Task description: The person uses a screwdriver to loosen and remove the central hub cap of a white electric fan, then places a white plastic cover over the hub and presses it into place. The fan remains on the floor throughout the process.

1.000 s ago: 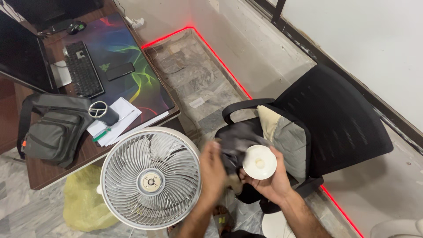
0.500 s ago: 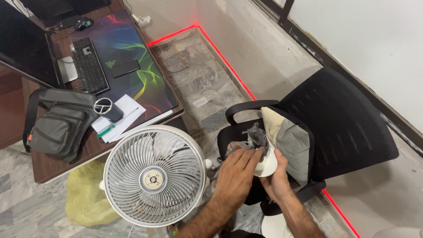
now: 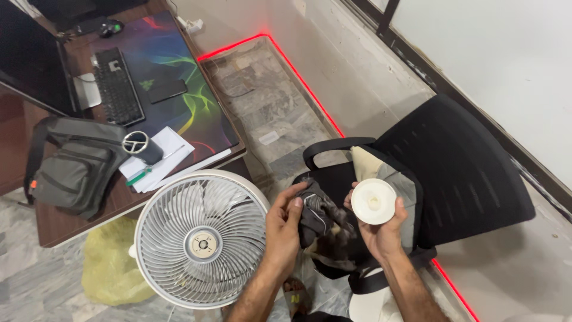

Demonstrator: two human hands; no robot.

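Since half a second ago, both hands have risen slightly and parted: the left hand (image 3: 285, 223) has drawn the dark grey cloth (image 3: 322, 223) off the white round cap (image 3: 373, 201), whose inner face now shows clear.

Left hand: fingers closed around a bunched fold of the cloth, thumb on top. The cloth looks soft and limp and hangs in loose folds between the two hands; it will likely take any grip and yield under pressure.

Right hand (image 3: 381, 229): cupped under the cap, fingertips hooked over its rim, holding it tilted towards the camera. The cap appears to be thin moulded plastic, light and stiff, with a small raised hub at its centre. The smooth face may be slippery; the rim looks the sound place to hold, as it is held now.

Cap lies just right of the cloth, touching it or nearly so at the lower edge.

Left of the hands stands a white fan (image 3: 201, 240), grille facing up. Behind the hands is a black office chair (image 3: 453, 173). Farther left, a wooden desk (image 3: 65, 220) carries a grey bag (image 3: 74, 170) and a keyboard (image 3: 117, 86).
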